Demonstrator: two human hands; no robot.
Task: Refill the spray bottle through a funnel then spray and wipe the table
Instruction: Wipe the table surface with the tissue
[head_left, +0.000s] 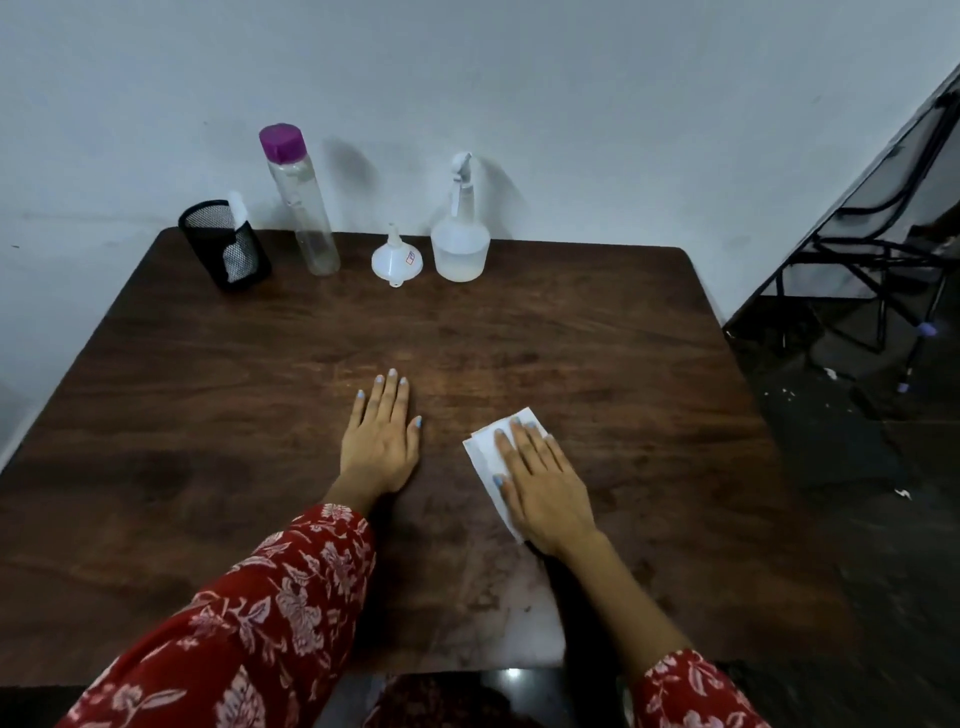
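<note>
My right hand (543, 480) lies flat with straight fingers on a folded white tissue (485, 452), pressing it onto the dark wooden table (597, 338). Beside it, my left hand (382, 439) rests flat on the bare wood and holds nothing. At the back of the table stands the white spray bottle (461, 239), partly filled with clear liquid. Left of it a small white funnel (396, 258) sits upside down. Further left a tall clear bottle (301, 202) with a purple cap stands upright.
A black mesh holder (223, 244) with white tissue in it stands at the table's back left corner. The table's back edge meets a pale wall. On the right, beyond the table's edge, a dark metal frame (878, 218) stands on a dark floor.
</note>
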